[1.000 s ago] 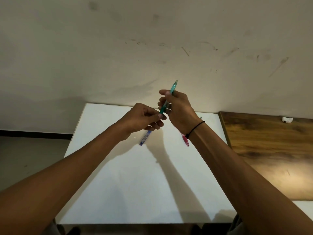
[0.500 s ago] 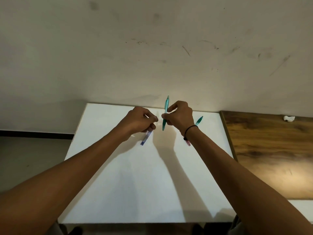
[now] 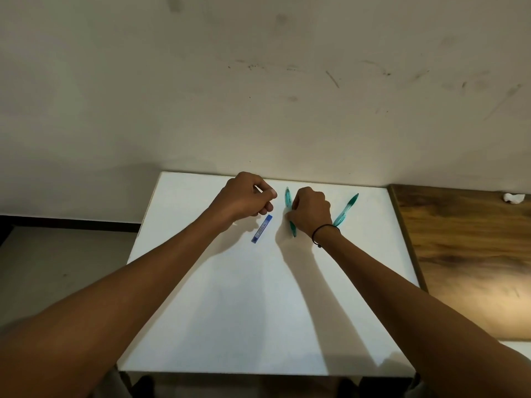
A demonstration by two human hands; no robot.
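Gripping a teal pencil (image 3: 287, 198) around its middle, the person's right hand (image 3: 311, 214) holds it low over the white table (image 3: 258, 311), near the far edge. The point faces back toward the body and the cap end faces the wall; whether it rests on the surface cannot be told. The hold looks like a setting-down or steadying grip rather than a writing one. The left hand (image 3: 244, 201) hovers just beside it with fingers curled and thumb against forefinger. Nothing shows between them, though something very thin could be hidden there. A slim blue case (image 3: 262, 232) lies between the two hands within easy reach, probably a refill box kept close for the pencil. A second teal pencil (image 3: 347, 208) lies parked to the right, clear of the work. The case carries a pale label, but its print is too small to read, and no brand shows on either pencil.
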